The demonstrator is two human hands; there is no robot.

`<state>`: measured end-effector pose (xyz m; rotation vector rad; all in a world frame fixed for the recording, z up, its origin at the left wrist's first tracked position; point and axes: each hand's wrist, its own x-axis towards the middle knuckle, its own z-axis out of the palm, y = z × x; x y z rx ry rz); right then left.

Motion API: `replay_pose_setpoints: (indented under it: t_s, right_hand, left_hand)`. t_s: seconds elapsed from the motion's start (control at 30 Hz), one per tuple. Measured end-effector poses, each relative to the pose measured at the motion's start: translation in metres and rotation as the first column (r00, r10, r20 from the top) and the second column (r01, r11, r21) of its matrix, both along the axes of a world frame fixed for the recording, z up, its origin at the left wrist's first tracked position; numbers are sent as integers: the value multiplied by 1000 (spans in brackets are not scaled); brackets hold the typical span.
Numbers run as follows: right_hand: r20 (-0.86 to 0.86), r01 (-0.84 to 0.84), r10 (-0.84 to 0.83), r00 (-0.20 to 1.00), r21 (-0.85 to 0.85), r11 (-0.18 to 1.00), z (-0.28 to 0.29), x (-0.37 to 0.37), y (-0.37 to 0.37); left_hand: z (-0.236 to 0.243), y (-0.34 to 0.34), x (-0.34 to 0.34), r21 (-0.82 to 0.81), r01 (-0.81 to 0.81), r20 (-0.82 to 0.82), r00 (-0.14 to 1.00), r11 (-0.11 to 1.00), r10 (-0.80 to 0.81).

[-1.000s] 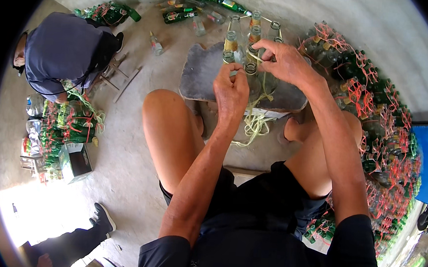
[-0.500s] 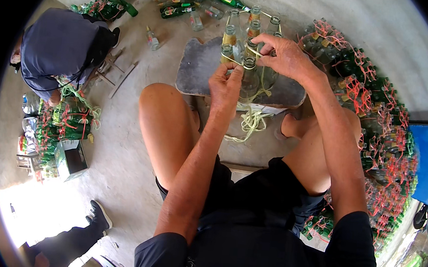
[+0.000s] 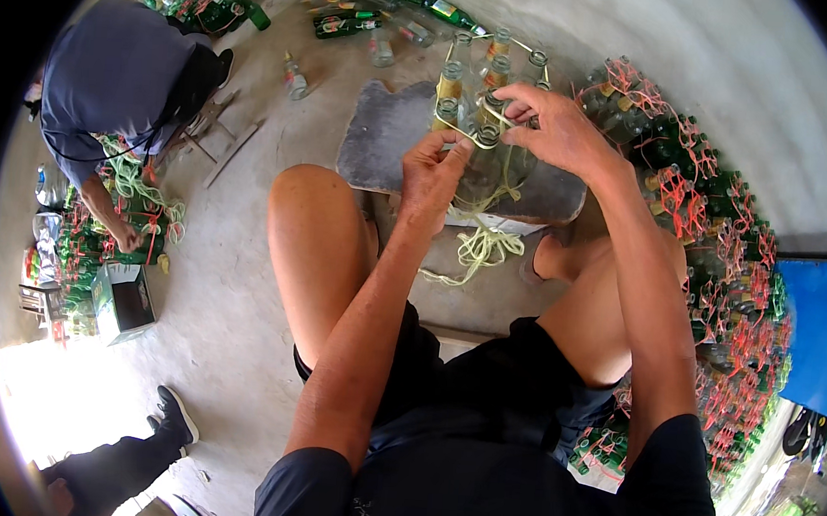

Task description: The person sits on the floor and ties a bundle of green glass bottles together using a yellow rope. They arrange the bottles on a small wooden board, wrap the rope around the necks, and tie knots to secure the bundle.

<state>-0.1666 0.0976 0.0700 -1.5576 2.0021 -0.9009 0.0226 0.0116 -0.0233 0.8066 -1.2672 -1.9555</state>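
Your left hand point(image 3: 432, 178) pinches pale string point(image 3: 457, 128) around the upright glass bottles point(image 3: 495, 78); your right hand point(image 3: 559, 130) curls half open at their necks, its hold unclear.

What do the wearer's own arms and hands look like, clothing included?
Dark, near-black short sleeves with no visible markings leave both forearms bare. The left hand and right hand are ungloved. No watch, bracelet or cable shows on either arm.
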Motion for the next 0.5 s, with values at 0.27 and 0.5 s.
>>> replay_pose_setpoints:
  t_s: [0.27, 0.5]
  right_hand:
    - [-297, -118, 49, 954, -219, 969, 10, 1, -13]
    - [-606, -350, 208, 768, -125, 928, 21, -2, -45]
  left_hand:
    - [-4, -4, 1, 29, 9, 74, 997, 1000, -12]
    - [-18, -4, -14, -19, -115, -33, 993, 993, 114]
